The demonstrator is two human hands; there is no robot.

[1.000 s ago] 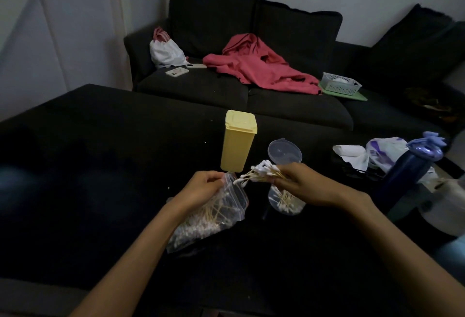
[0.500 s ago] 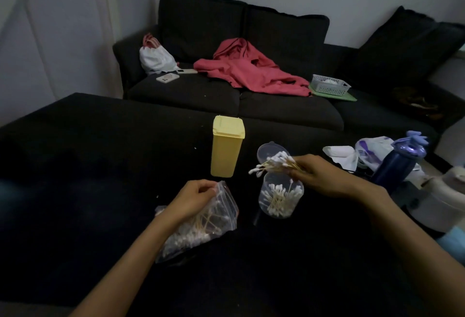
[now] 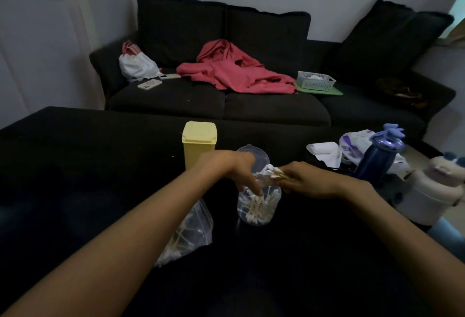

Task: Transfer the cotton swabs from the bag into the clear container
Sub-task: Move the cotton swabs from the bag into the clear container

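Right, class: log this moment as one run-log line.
right hand: grips swabs above container | left hand: fingers at container mouth | bag: on table, unheld

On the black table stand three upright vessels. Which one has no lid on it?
The clear container between the hands: its mouth is open and swabs show inside. The yellow container and the blue bottle are both capped.

A person's right hand point(image 3: 309, 182) grips a bundle of cotton swabs point(image 3: 270, 172) over the clear container point(image 3: 259, 204) on a dark surface point(image 3: 75, 165); the left hand point(image 3: 234, 168) reaches in, the bag point(image 3: 187, 236) at seven o'clock.
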